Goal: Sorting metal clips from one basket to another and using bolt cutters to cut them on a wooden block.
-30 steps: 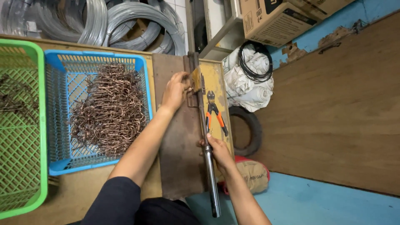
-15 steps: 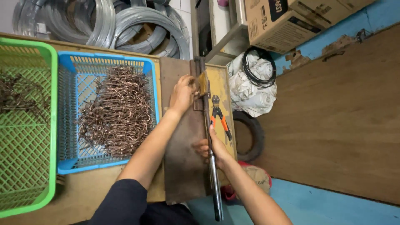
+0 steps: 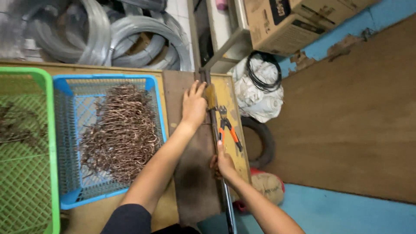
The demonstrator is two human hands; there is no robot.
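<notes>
- metal is being handled here: a long grey lever bar (image 3: 222,173) is lying along the right edge of the wooden surface (image 3: 197,190), its long axis running from the near edge away toward the wall.
- the bar's far end is pointing at a yellow block fitting (image 3: 211,96); its near end is pointing back toward the person.
- the right hand (image 3: 224,162) is being kept wrapped around the bar partway along, fingers curled shut on it.
- the left hand (image 3: 193,105) is being pressed flat on the surface just beside the fitting, fingers together and stretched out, nothing pinched in it as far as can be seen.
- the bar is being judged stiff, fairly heavy and smooth, so a full-fist hold near the free end is likely giving the best leverage.
- orange-handled pliers (image 3: 228,128) are lying just right of the bar.
- brown bent wire pieces (image 3: 123,130) are being held in a blue basket (image 3: 69,197), with a green basket (image 3: 48,130) beside it.
</notes>
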